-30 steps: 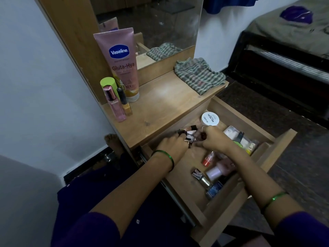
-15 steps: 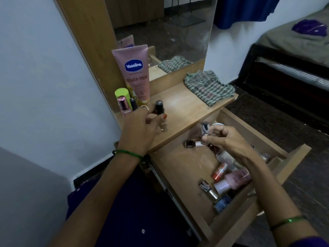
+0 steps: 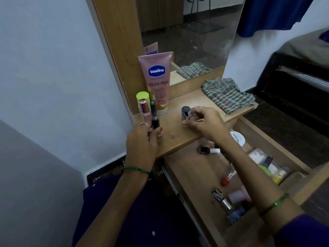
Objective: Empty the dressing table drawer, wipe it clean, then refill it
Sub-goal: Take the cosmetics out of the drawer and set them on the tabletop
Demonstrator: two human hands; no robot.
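**Both hands over the tabletop, drawer still half full**

The drawer (image 3: 194,177) stands pulled well out from under the dressing table top (image 3: 179,132), its front-left floor bare wood while bottles crowd the right side and far end. The left hand (image 3: 142,141) has its fingers curled round a dark-capped bottle (image 3: 155,124), held upright near the table's left front corner, just in front of a pink perfume bottle (image 3: 143,111), a slim black tube (image 3: 153,108) and a green-capped bottle (image 3: 142,97). The tall pink Vaseline tube (image 3: 157,81) stands behind them against the mirror frame. The right hand (image 3: 204,123) reaches across the drawer and pinches a small grey-capped bottle (image 3: 186,113) at mid-table; whether its base touches the wood I cannot tell.

Between that bottle and the checked cloth (image 3: 229,95) bunched at the right back edge there is a stretch of bare tabletop, as there is along the front lip.

In the drawer, a dark nail polish with a white cap (image 3: 207,150) lies on its side near the back, a white-lidded jar (image 3: 237,138) sits beyond the right forearm, a red-capped bottle (image 3: 227,178) lies mid-drawer, and a silver-capped bottle (image 3: 221,197) and a blue bottle (image 3: 236,213) lie near the front wall.
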